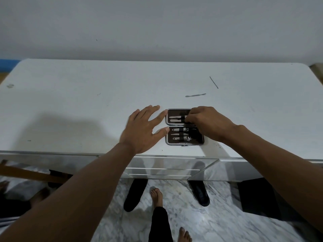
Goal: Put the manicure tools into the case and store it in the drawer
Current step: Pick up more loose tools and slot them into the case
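Now, step: loading the open dark rectangular manicure case [176, 127] near the white table's [87, 102] front edge.
Left hand [141, 130]: flat, spread, empty, bracing the case.
Right hand [208, 124]: fingertips curled over a slot; contents unclear.
Next, likely: fetch the slim metal cuticle pusher [195, 95] and thin metal pick [214, 82].

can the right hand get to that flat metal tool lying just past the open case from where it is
Probably yes. The right hand is busy over the far half of the open case, and the flat tool lies just beyond it on bare tabletop, nothing between.
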